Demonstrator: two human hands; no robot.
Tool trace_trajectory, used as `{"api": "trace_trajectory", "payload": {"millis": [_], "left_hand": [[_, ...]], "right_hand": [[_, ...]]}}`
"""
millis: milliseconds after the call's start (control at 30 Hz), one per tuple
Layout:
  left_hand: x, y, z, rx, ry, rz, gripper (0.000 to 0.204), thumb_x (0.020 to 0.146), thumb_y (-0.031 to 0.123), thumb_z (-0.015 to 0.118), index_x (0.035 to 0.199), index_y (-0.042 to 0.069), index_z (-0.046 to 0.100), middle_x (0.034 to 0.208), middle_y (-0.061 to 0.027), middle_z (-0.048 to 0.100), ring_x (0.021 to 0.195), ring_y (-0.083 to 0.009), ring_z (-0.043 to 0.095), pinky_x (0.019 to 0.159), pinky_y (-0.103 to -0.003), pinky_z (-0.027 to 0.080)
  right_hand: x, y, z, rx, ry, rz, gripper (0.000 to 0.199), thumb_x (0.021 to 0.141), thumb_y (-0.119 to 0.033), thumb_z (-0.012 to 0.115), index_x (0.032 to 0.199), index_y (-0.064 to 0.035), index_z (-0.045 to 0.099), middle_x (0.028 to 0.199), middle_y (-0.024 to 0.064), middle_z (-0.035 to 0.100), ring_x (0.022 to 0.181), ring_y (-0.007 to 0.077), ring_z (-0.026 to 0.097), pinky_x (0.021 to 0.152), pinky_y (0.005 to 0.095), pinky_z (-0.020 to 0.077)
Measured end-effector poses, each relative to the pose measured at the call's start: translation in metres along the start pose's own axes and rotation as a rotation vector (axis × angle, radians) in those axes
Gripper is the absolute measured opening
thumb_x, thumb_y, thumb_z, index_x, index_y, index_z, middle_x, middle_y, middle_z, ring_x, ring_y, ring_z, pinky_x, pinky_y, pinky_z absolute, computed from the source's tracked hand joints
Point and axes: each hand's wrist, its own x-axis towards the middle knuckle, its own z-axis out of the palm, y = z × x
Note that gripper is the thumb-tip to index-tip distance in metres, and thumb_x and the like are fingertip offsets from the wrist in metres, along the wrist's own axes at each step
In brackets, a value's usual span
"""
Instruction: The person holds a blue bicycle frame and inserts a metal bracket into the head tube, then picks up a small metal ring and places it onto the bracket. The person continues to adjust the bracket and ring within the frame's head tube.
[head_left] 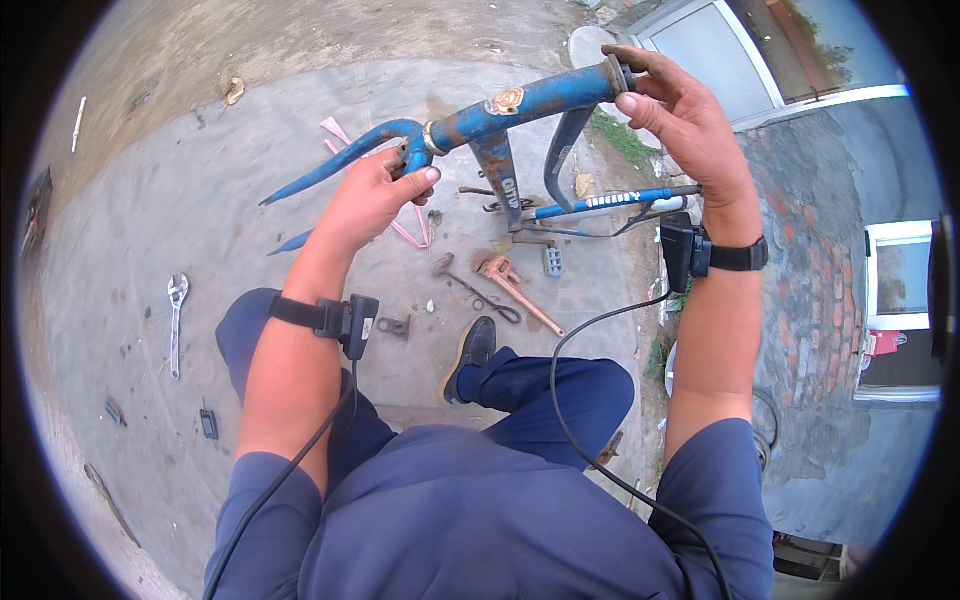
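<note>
A worn blue bicycle frame (548, 104) is held up before me, its rusty head tube slanting up to the right. The blue bicycle fork (350, 152) sits in the tube's left end, its two blades pointing left. My left hand (375, 198) is closed round the fork just below its crown. At the tube's right end, my right hand (690, 122) has thumb and fingers curled about the dark headset ring (622, 74). Farther right and lower, the frame's rear part (600, 203) hangs near the ground, with a pedal (553, 262) close by.
On the concrete lie a red pipe wrench (520, 290), a hammer (444, 265), a silver adjustable wrench (177, 325) and small dark parts (395, 327). Pink strips (408, 235) lie beneath the fork. A brick wall (810, 260) stands at right. Cables run from my wrist-worn devices.
</note>
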Motion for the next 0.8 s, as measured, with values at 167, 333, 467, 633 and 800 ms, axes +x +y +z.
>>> {"api": "trace_trajectory", "payload": {"millis": [167, 333, 467, 633, 800], "left_hand": [[-0.001, 0.001, 0.001, -0.008, 0.013, -0.002, 0.030, 0.097, 0.028, 0.075, 0.108, 0.001, 0.067, 0.092, -0.0039, 0.069, 0.088, -0.0145, 0.064, 0.084, -0.033, 0.051], [-0.001, -0.001, 0.003, -0.008, 0.052, 0.043, 0.029, 0.094, 0.030, 0.076, 0.098, 0.002, 0.067, 0.084, -0.0044, 0.069, 0.079, -0.0128, 0.064, 0.077, -0.032, 0.052], [-0.001, -0.002, 0.004, -0.028, 0.045, 0.038, 0.029, 0.094, 0.029, 0.076, 0.097, 0.002, 0.067, 0.084, -0.0045, 0.069, 0.079, -0.0125, 0.064, 0.076, -0.031, 0.052], [-0.001, -0.001, 0.004, -0.042, 0.043, 0.045, 0.029, 0.094, 0.030, 0.077, 0.096, 0.003, 0.067, 0.082, -0.0041, 0.069, 0.078, -0.0120, 0.064, 0.076, -0.031, 0.052], [0.000, -0.002, 0.003, -0.013, 0.038, 0.026, 0.030, 0.094, 0.030, 0.077, 0.099, 0.003, 0.067, 0.085, -0.0038, 0.068, 0.081, -0.0129, 0.064, 0.078, -0.032, 0.052]], "right_hand": [[0.010, -0.004, -0.003, -0.162, 0.022, 0.256, 0.056, 0.095, -0.034, 0.079, 0.134, 0.0024, 0.062, 0.114, 0.0111, 0.070, 0.100, 0.0147, 0.067, 0.087, 0.0306, 0.0547], [0.001, -0.002, 0.004, -0.142, 0.056, 0.002, 0.063, 0.095, -0.043, 0.076, 0.134, 0.0040, 0.061, 0.108, 0.0106, 0.070, 0.097, 0.0145, 0.068, 0.082, 0.0284, 0.0529], [0.002, 0.001, 0.003, -0.065, 0.005, -0.079, 0.064, 0.098, -0.046, 0.072, 0.137, 0.0022, 0.059, 0.104, 0.0073, 0.070, 0.092, 0.0131, 0.068, 0.072, 0.0246, 0.0499], [0.009, -0.004, -0.004, -0.183, 0.015, 0.245, 0.061, 0.094, -0.038, 0.079, 0.134, 0.0041, 0.061, 0.107, 0.0094, 0.071, 0.099, 0.0147, 0.067, 0.086, 0.0282, 0.0535], [0.000, 0.004, 0.006, -0.003, 0.062, -0.094, 0.062, 0.095, -0.047, 0.075, 0.129, 0.0038, 0.065, 0.102, 0.0091, 0.071, 0.089, 0.0142, 0.067, 0.077, 0.0280, 0.0531]]}}
